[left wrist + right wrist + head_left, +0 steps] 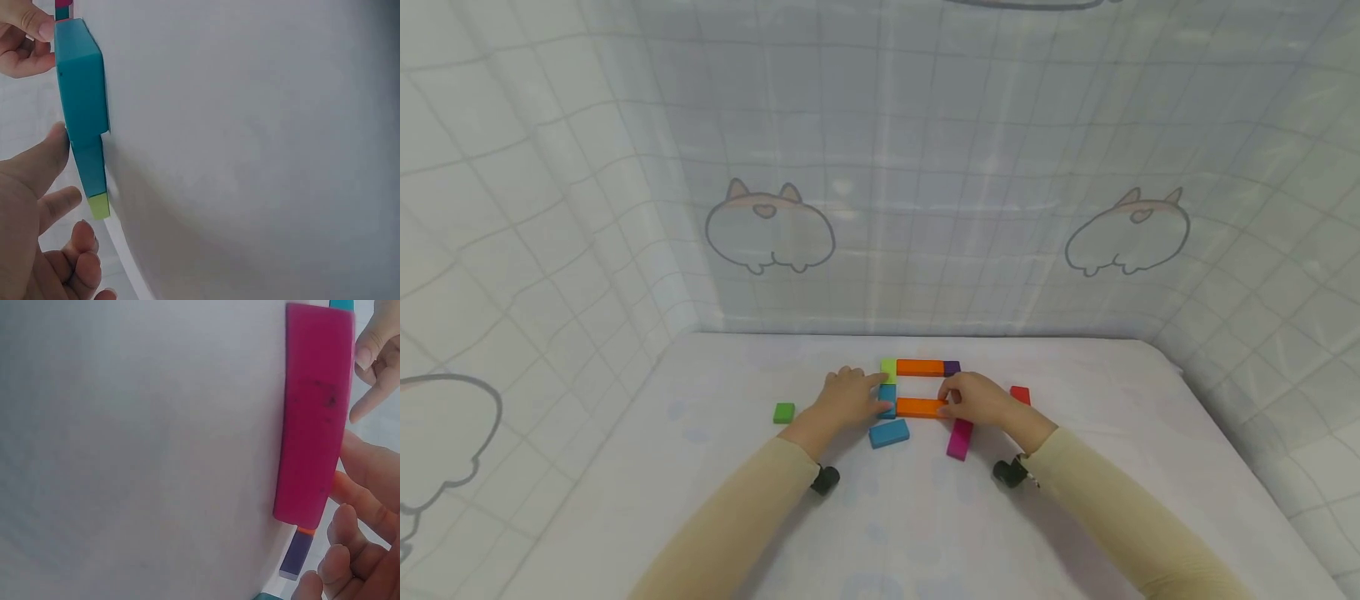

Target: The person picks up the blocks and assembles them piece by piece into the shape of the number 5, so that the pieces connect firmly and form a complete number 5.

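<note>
My left hand (849, 397) reaches in from the left of a small block outline. Its index fingertip touches a lime block (888, 366), and its thumb lies at the blue block (887, 391) below that one. From the other side, my right hand (977, 398) pinches the right end of the lower orange block (917, 407) between thumb and index finger. An upper orange block (920, 367) lies flat, joining the lime block to a dark purple one (952, 367). In the right wrist view, a magenta block (315, 412) partly hides the fingers' contact.
A loose blue block (889, 433) lies tilted in front of the outline. Far left sits a green block (784, 413); a red block (1021, 394) shows partly behind the right wrist. The patterned white cloth (880, 533) covers the table, with walls of similar sheeting around.
</note>
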The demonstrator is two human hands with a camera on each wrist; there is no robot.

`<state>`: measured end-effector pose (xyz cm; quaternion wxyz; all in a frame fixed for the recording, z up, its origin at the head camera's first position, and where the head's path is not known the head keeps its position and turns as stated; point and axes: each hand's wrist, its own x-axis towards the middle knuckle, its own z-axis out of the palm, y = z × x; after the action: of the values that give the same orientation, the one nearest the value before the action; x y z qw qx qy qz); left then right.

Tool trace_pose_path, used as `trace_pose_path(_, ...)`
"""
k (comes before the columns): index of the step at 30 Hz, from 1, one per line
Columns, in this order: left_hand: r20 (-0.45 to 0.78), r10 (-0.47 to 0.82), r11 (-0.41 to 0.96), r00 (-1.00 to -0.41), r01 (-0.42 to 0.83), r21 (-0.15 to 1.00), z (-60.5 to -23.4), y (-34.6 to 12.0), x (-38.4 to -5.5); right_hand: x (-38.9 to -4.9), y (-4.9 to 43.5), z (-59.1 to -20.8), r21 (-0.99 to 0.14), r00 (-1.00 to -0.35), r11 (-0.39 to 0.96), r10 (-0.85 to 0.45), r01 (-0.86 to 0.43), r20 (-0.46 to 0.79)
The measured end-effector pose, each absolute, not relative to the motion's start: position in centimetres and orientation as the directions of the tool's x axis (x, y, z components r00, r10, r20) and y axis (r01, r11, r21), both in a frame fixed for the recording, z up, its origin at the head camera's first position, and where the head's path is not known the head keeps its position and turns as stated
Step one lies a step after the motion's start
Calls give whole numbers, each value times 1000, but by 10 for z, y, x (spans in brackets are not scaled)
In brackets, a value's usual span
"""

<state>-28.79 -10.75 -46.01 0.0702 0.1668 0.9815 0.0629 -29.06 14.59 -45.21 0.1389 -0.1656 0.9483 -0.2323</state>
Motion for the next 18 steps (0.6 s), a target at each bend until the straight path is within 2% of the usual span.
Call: trace_pose_path(18,-141,326,943,-935,311,118,-461,-105,-288,-288,147,-448,-503,-903,826,-388,-254,-181)
